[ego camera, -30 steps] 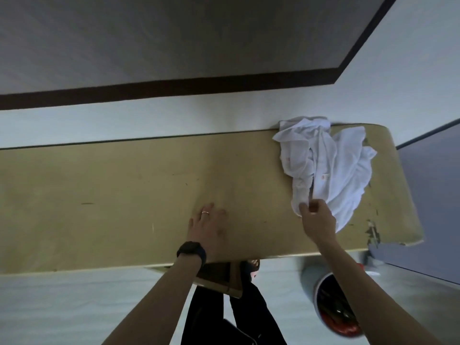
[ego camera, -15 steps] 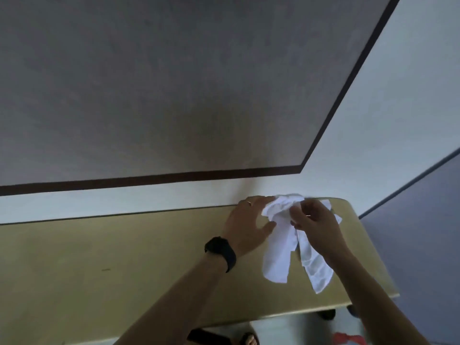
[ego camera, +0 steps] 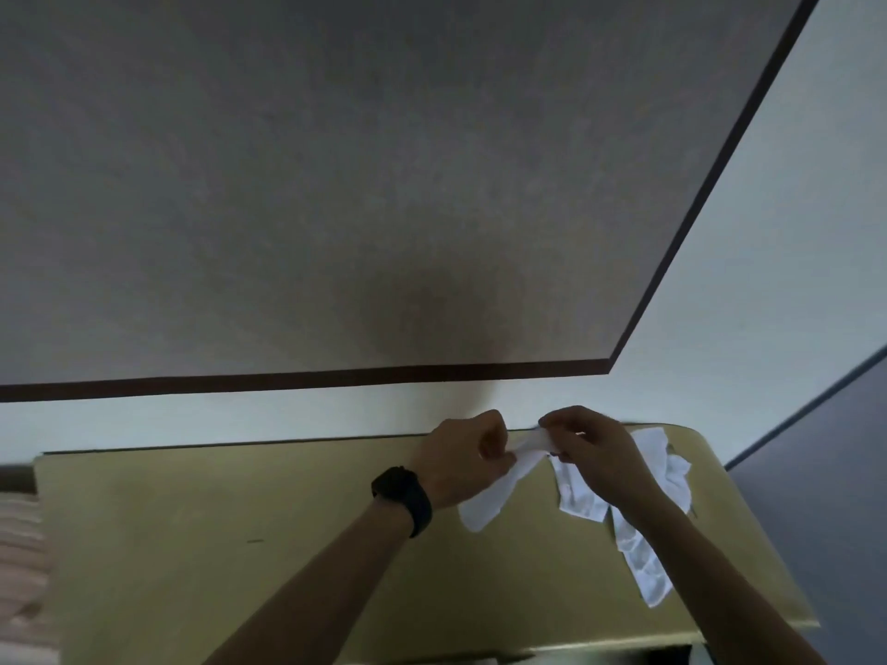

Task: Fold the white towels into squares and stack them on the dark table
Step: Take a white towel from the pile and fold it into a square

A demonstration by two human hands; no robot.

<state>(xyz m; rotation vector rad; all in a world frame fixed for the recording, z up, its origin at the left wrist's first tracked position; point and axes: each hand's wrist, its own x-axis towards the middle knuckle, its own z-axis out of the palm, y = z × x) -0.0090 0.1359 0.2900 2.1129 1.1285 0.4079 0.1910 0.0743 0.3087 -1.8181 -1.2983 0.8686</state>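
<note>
A crumpled white towel (ego camera: 576, 491) hangs above the right part of the yellowish table (ego camera: 240, 544). Its top edge is stretched between both hands. My left hand (ego camera: 461, 455), with a black watch on the wrist, pinches that edge on the left. My right hand (ego camera: 590, 448) pinches it on the right. One flap droops below my left hand, and a longer strip trails down under my right forearm to the table. More white cloth (ego camera: 672, 467) lies behind my right hand near the table's far right corner.
The table's far edge runs along a white floor strip (ego camera: 192, 415). Beyond it lies a large grey surface (ego camera: 336, 184) with a dark border. A pinkish ribbed object (ego camera: 19, 554) sits at the left edge. A blue-grey panel (ego camera: 825, 472) stands at the right.
The view has tilted up from the table front. Both hands went to the towel pile at the far right, took a towel and lifted it; now they pull its top edge apart.
</note>
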